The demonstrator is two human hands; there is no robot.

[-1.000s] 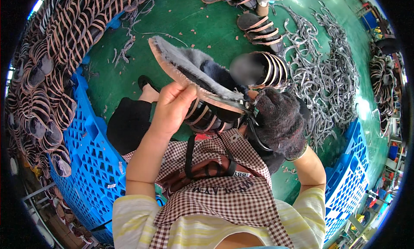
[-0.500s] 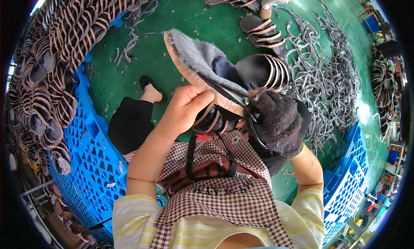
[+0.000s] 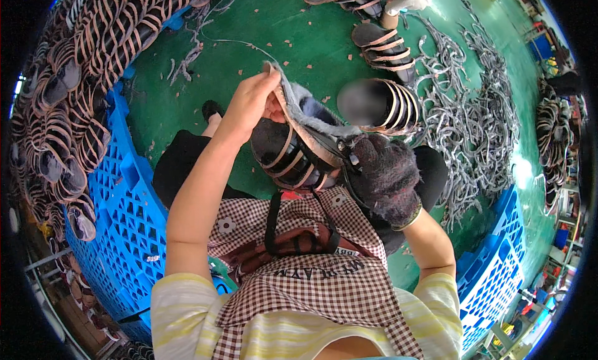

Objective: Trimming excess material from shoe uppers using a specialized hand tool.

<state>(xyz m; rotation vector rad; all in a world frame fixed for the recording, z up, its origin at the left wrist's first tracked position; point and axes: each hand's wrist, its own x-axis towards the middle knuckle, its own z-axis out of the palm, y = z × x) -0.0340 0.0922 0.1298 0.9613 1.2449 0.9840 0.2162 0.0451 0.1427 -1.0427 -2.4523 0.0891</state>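
Note:
I hold a strappy sandal in front of my chest, tilted with its grey sole edge up and its black footbed and tan straps facing me. My bare left hand grips the upper end of the sole by the toe. My right hand, in a dark fuzzy glove, clasps the lower heel end and the loose black straps there. A brown checked apron covers my lap below the shoe.
A blue plastic crate piled with finished sandals stands at my left. Another blue crate is at my lower right. Several sandals and a heap of grey strap pieces lie on the green floor.
My left hand slid from the middle of the sandal up to its toe end and raised it. The shoe turned from lying nearly flat to standing steeply. My gloved right hand stayed at the heel.

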